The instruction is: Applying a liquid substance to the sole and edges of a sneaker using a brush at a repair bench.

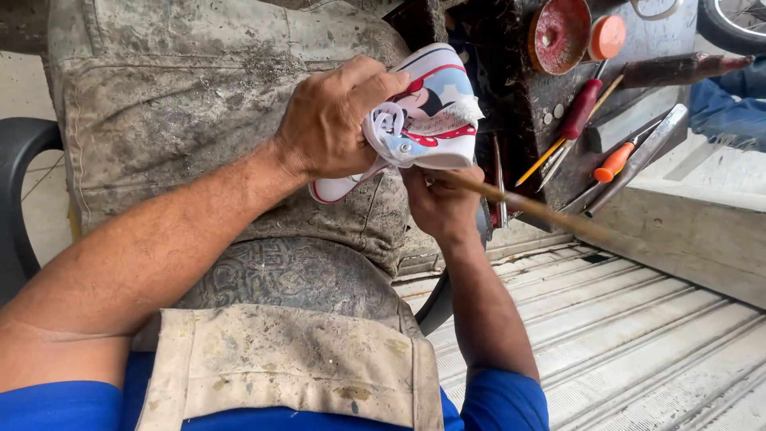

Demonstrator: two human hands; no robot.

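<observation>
The left hand (335, 120) is clamped over a small white sneaker (427, 112) with red and pale-blue trim, pressing it down on the lap over a grimy canvas apron (207, 96). Just below the shoe the right hand (441, 203) is closed around a long wooden stick (535, 209) that slants off to the right — its near end meets the sneaker's side. On the dark desk (519, 104) beyond lie a red-handled tool (581, 108), an orange-handled screwdriver (614, 162) and a round red lid (558, 33).
</observation>
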